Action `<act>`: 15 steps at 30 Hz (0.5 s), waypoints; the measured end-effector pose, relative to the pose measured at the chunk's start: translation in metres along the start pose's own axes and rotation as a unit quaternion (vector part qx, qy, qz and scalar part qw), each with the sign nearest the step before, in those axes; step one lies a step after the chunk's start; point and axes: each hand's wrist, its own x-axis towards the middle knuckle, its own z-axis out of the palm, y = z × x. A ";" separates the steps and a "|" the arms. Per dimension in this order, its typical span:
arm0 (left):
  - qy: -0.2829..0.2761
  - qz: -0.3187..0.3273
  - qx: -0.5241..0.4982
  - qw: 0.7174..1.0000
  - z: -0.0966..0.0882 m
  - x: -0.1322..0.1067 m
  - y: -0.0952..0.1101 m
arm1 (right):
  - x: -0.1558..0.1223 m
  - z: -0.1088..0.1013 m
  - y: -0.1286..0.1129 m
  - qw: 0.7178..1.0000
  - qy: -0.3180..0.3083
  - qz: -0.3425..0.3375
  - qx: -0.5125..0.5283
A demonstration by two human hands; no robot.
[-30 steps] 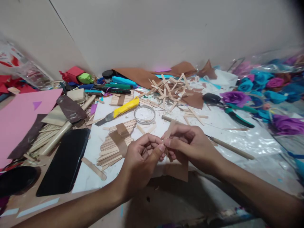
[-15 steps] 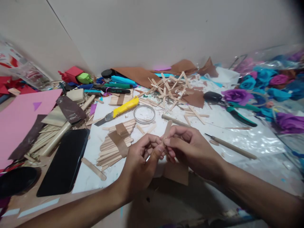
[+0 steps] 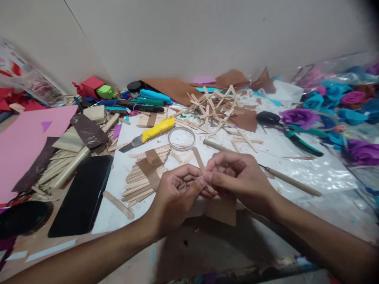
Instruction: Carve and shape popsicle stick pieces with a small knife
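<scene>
- left hand (image 3: pixel 179 197): thumb and fingertips pinching the wooden stick (image 3: pixel 199 160).
- right hand (image 3: pixel 241 177): fingertips pinching the same stick.
- wooden stick: tilted, between both hands, above the white sheet (image 3: pixel 107 217).

The grey wall (image 3: pixel 183 43) bears 1 slanting line (image 3: pixel 75 19).

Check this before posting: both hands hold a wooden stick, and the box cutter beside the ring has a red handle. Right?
Not red: the head view shows the box cutter beside the ring has a yellow handle. The left hand and right hand hold a wooden stick.
</scene>
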 end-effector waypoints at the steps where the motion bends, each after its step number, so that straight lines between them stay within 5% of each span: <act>1: -0.003 -0.001 -0.003 1.000 0.000 0.000 0.000 | 0.000 0.000 0.000 1.000 0.004 -0.006 -0.001; 15: -0.079 -0.004 -0.042 0.996 -0.009 0.002 -0.002 | -0.001 -0.002 0.005 0.998 0.005 -0.062 -0.009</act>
